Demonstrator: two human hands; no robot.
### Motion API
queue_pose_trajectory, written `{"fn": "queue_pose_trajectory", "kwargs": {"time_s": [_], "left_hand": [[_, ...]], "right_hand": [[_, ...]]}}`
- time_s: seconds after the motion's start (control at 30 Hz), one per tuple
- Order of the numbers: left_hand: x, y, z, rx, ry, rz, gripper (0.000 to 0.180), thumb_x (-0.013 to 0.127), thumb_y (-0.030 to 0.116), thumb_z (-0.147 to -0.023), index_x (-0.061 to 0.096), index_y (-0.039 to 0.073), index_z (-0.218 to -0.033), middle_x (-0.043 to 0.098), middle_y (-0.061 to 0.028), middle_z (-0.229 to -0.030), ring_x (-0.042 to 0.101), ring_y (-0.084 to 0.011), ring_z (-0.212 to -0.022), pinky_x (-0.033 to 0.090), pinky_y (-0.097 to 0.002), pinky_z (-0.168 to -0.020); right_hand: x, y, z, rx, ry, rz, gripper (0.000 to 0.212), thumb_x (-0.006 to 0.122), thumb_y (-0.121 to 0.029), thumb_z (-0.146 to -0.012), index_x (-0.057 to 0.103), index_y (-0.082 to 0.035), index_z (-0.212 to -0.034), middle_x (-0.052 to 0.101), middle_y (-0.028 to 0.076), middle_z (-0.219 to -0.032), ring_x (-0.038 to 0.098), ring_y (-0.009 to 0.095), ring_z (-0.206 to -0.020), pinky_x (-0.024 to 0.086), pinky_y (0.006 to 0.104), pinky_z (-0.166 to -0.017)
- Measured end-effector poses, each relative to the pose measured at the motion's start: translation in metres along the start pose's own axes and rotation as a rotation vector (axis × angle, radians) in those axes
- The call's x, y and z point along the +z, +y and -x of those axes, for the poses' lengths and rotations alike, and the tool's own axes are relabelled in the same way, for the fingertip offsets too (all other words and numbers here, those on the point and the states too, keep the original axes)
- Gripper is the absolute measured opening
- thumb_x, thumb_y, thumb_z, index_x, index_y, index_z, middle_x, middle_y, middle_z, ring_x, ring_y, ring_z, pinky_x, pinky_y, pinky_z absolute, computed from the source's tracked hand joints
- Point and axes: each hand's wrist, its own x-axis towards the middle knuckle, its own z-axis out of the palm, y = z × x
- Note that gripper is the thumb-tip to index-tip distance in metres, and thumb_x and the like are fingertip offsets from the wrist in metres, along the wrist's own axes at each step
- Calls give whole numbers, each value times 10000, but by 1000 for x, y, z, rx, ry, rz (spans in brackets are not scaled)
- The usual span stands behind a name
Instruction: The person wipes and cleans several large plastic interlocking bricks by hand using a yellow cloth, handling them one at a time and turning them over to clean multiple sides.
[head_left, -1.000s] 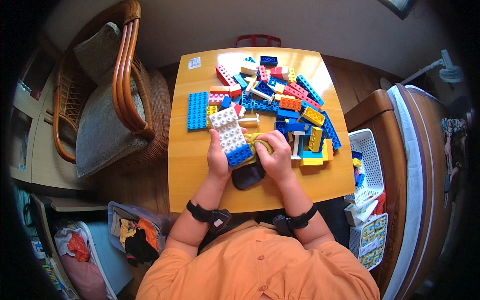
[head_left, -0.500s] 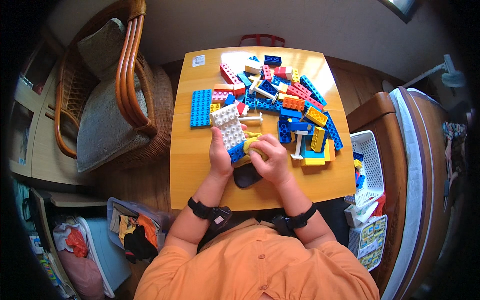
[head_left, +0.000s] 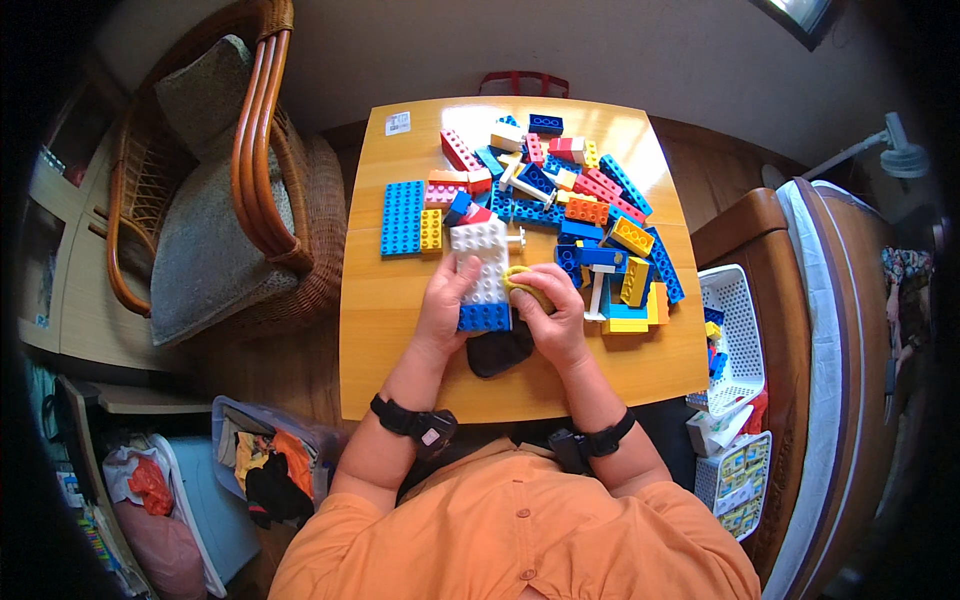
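Note:
Near the front of the table, my left hand (head_left: 441, 297) grips a toy block assembly (head_left: 487, 265) by its left side. White studded blocks make up most of it, with a blue block at the near end. My right hand (head_left: 556, 320) is closed on a bunched yellow cloth (head_left: 530, 288), pressed to the assembly's right edge. Below them a dark, rounded flat item (head_left: 497, 354) lies on the table; its kind is unclear. Just beyond the assembly sit a yellow block (head_left: 430, 230) and a blue studded plate (head_left: 402, 218).
Loose blocks in several colours, such as an orange block (head_left: 586, 208), are heaped across the table's far and right parts. White baskets (head_left: 735, 345) stand beside the table at right. A wicker chair (head_left: 225, 210) is at left, with a clothes bin (head_left: 225, 415) nearer me.
The block assembly has swung from a tilt to nearly straight and shifted slightly right. My left hand has turned with it, and the right hand with the yellow cloth has moved a little right.

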Motion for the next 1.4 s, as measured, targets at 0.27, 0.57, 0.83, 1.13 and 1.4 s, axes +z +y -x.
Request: {"fn": "queue_pose_trajectory", "kwargs": {"time_s": [0.27, 0.57, 0.83, 1.13, 1.4], "left_hand": [[6, 7, 5, -311, -169, 12, 394, 571, 201, -1006, 480, 3, -1334, 657, -98, -1132, 689, -158, -939, 579, -301, -817], [-1, 2, 0, -282, -136, 27, 361, 537, 196, -1013, 495, 14, -1323, 660, -96, -1146, 684, -163, -966, 568, -308, -850], [-10, 0, -7, 140, 192, 94, 328, 498, 227, -1039, 522, 35, -1303, 666, -86, -1107, 679, -187, -947, 556, -330, -824], [0, 0, -4, 230, 208, 128, 372, 503, 253, -1043, 465, 71, -1365, 634, -56, -1214, 640, -190, -1097, 527, -367, -940], [-1, -2, -2, 209, 140, 199, 354, 592, 196, -1008, 493, 116, -1338, 639, -57, -1230, 655, -204, -1112, 549, -368, -962]], "right_hand": [[0, 7, 1, -19, 151, 37, 169, 713, -22, -876, 677, -23, -1041, 623, 109, -1033, 611, 233, -961, 489, 306, -854], [0, 7, -2, 127, 59, -95, 141, 691, -66, -906, 675, -7, -1034, 659, 101, -992, 629, 219, -934, 492, 304, -862], [1, -4, 3, 197, -223, -189, 160, 707, -22, -854, 698, 5, -1012, 676, 107, -1005, 644, 202, -945, 504, 292, -840], [15, 3, 8, 254, -6, -66, 206, 726, -93, -890, 616, -36, -1054, 676, 121, -969, 665, 225, -906, 516, 309, -809], [11, 2, 7, 286, -50, -88, 216, 740, -120, -889, 623, -24, -1043, 673, 77, -948, 651, 155, -890, 520, 282, -790]]}}
